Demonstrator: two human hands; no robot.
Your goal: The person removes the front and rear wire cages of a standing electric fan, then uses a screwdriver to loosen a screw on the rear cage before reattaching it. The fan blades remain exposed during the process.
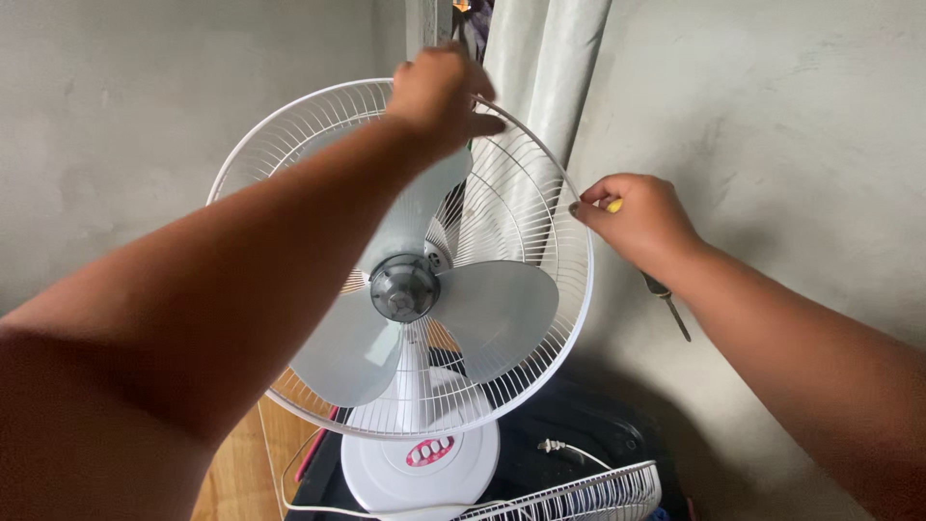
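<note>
From the head view, my left hand (pixel 439 92) gripped the top rim of the round white wire rear fan guard (pixel 540 318), fingers curled shut on it. My right hand (pixel 641 220) pinched the guard's right edge while clutching a yellow-handled screwdriver (pixel 666 299), its shaft pointing down. The pale grey three-blade propeller (pixel 415 309) sat exposed; the loose front grille (pixel 579 497) lay below. I judged the screwdriver could slip, or the guard tip.

The fan (pixel 405 289) stands before the wall (pixel 772 116), with a curtain (pixel 540 87) behind its upper rim. The left hand (pixel 439 92) grips the rear grille (pixel 521 207) at the top; the right hand (pixel 641 222) touches its right edge. A loose grille (pixel 579 497) lies lower right of the base (pixel 420 463).
</note>
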